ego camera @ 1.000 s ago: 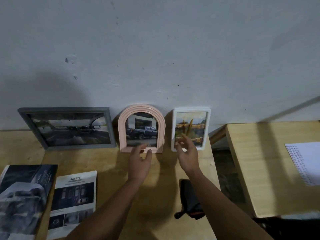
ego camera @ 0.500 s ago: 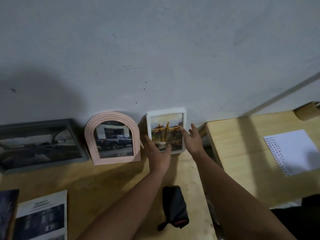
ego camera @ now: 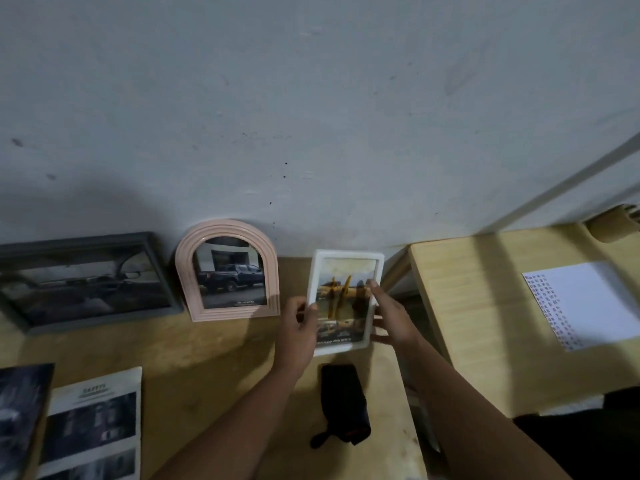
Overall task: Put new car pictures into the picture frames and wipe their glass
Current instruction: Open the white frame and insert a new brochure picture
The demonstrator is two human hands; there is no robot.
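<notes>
Both hands were closed on the small white rectangular picture frame point(ego camera: 344, 301): the left hand point(ego camera: 298, 336) on its left edge, the right hand point(ego camera: 393, 318) on its right. Its long axis stood upright between them, above the wooden table point(ego camera: 221, 362), near the wall.

Arched frame point(ego camera: 227, 270) leans on wall between wide frame point(ego camera: 83, 280) and hand-held frame point(ego camera: 344, 299); cloth point(ego camera: 343, 403) lies before it.

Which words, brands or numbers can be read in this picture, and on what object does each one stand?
"TOYOTA": bottom of the truck picture in the pink arched frame.
"SAFETY": heading of the brochure page, somewhat blurred.
White frame, held in both hands: a text line under its picture, too blurred to read.
White paper sheet: rows of small print, too small to read.
</notes>
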